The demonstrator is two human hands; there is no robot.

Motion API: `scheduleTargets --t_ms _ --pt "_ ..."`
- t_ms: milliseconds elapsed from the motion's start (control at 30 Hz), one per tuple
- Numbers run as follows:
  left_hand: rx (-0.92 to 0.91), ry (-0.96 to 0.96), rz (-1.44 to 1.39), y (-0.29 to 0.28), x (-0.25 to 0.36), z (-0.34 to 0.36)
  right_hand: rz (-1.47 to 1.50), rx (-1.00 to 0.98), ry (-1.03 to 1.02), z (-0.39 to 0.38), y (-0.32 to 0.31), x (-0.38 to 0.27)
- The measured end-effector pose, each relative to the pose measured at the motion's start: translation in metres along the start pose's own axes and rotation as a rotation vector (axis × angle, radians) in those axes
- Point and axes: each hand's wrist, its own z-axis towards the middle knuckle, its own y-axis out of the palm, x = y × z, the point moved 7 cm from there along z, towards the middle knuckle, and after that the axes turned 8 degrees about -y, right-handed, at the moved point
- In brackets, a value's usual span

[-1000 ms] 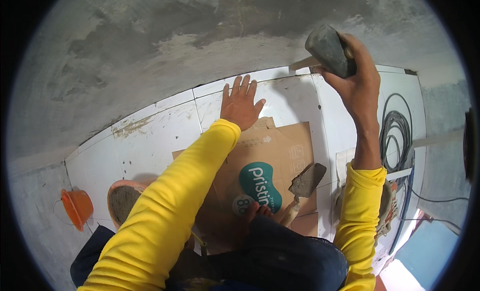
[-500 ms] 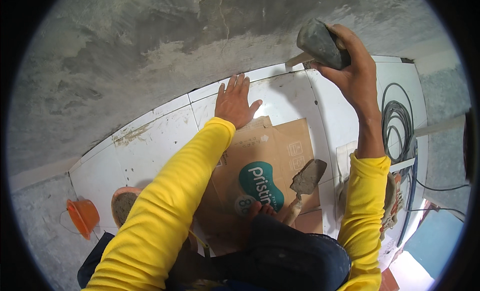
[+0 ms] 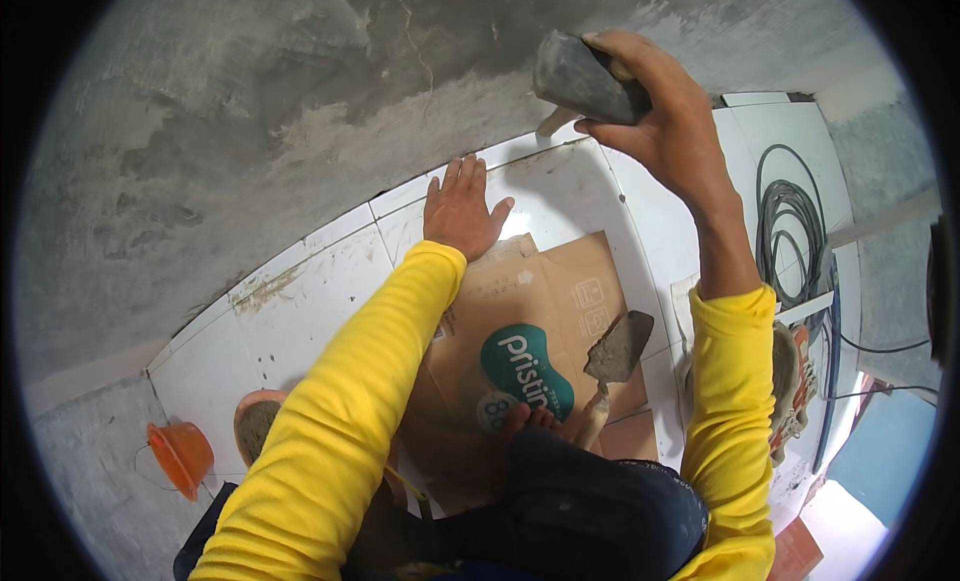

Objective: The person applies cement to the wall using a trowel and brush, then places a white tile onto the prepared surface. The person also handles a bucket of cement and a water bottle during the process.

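The right hand (image 3: 665, 131), fingers clasping the black mallet (image 3: 585, 79) by its head near the wall (image 3: 300, 71), has come closer to the left hand (image 3: 462, 211), whose fingers lie extended, thumb spread, on white tiles (image 3: 320, 291), so the handling seems centred on the tile strip (image 3: 515, 151) between them.

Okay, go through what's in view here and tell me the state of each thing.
Left hand: palm down, thumb spread out
Right hand: closed around the mallet's head
Mallet: held up, handle slanting down
Trowel: lying down, blade coated grey
Cardboard: flattened, on the floor
Basin: holding grey mix, partly hidden
Black cable: coiled
Tiles: smeared, specked
Wall: patchy, cracked
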Motion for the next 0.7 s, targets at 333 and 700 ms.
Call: scheduleTargets --t_ms 333,700 --pt "0.062 0.043 -0.021 -0.002 -0.001 0.002 -0.056 0.015 -0.054 -0.005 0.001 -0.003" --pt "-0.012 0.023 0.01 -0.001 0.002 0.007 -0.082 0.055 0.024 -0.011 -0.014 0.011"
